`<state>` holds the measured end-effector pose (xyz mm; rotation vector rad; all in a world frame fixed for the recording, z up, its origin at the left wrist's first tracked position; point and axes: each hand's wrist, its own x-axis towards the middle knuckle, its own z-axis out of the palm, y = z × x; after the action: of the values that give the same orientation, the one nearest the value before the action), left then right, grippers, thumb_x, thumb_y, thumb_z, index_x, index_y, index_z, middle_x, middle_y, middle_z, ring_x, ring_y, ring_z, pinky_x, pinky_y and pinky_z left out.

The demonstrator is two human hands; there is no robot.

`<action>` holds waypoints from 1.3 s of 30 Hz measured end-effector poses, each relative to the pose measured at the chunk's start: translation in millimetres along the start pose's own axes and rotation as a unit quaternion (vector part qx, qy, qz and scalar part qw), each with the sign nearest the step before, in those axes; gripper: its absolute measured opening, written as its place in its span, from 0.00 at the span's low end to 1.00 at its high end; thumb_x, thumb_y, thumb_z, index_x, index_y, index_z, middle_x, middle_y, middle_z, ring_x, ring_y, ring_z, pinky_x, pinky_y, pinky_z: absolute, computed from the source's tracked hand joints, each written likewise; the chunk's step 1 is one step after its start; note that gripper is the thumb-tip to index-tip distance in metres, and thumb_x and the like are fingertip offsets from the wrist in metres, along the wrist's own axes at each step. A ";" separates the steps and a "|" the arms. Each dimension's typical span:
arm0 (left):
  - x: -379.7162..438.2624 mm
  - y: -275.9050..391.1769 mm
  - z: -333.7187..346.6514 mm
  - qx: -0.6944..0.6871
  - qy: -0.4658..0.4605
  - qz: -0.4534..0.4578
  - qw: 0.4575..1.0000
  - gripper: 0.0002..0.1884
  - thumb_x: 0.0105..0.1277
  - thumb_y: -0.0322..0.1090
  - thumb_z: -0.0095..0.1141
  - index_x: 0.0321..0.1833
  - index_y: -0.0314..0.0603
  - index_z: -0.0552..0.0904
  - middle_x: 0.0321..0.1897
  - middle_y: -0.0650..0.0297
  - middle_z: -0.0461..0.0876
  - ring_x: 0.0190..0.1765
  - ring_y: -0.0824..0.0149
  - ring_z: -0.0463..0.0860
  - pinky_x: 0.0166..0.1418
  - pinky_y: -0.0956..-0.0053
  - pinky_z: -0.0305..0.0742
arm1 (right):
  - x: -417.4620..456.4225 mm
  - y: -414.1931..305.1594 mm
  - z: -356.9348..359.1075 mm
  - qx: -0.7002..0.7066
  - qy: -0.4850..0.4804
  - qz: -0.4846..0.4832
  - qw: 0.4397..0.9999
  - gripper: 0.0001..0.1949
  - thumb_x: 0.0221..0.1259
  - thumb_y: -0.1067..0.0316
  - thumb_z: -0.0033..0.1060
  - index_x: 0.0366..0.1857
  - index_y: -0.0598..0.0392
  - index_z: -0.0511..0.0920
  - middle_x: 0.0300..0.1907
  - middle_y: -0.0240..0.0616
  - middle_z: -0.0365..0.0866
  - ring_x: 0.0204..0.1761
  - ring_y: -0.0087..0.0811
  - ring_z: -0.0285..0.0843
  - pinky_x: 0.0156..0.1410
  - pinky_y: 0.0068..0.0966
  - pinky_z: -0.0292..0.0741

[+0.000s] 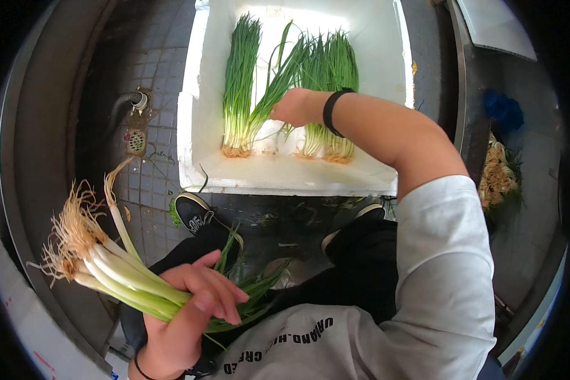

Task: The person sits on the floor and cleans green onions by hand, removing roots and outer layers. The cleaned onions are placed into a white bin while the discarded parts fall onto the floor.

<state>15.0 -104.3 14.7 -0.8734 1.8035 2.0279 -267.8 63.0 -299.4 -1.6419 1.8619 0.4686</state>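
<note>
My left hand [194,294] is closed around a bunch of green onions [128,280], held over my lap, with the white stems and hairy roots pointing up-left and the green leaves trailing right. My right hand [292,108] reaches into a white foam box [289,185] and is at the leaves of some green onions [275,90] that lean to the right from the left bundle [240,85]. Its fingertips are partly hidden, so whether it grips them cannot be told. More bundles [335,66] lie to its right, roots toward me, partly behind my wrist.
A grey hose [123,102] and a floor drain [135,141] are left of the box on the tiled floor. To the right lie a blue plastic bag [503,111] and a heap of rooted vegetables [498,175]. My shoes [194,213] are just below the box.
</note>
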 end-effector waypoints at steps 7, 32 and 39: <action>-7.3 5.7 0.7 -0.015 -0.003 0.048 0.999 0.13 0.64 0.41 0.48 0.24 0.46 0.70 0.19 0.61 0.76 0.32 0.60 0.82 0.73 0.53 0.61 | -67.3 -2.9 -80.5 0.202 0.139 0.033 0.969 0.08 0.64 0.66 0.64 0.42 0.56 0.79 0.32 0.43 0.82 0.37 0.47 0.82 0.44 0.44 0.77; -10.5 7.0 23.1 -0.140 -0.063 0.159 0.975 0.14 0.75 0.41 0.51 0.30 0.45 0.71 0.19 0.66 0.74 0.32 0.65 0.80 0.64 0.61 0.70 | -235.0 -95.8 -197.8 0.607 0.380 0.107 0.689 0.12 0.69 0.63 0.67 0.44 0.62 0.86 0.30 0.30 0.79 0.29 0.19 0.71 0.37 0.20 0.72; -15.2 1.2 28.3 -0.124 -0.060 0.211 0.968 0.19 0.77 0.50 0.54 0.34 0.44 0.72 0.21 0.67 0.70 0.31 0.68 0.74 0.46 0.70 0.72 | -278.0 -163.1 -230.8 0.505 0.407 0.051 0.759 0.09 0.65 0.65 0.70 0.37 0.62 0.86 0.30 0.31 0.78 0.30 0.19 0.69 0.36 0.21 0.68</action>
<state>19.1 -74.4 25.8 -0.4346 1.8110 2.5511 -142.4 103.5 74.5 -0.9630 2.1192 -1.2479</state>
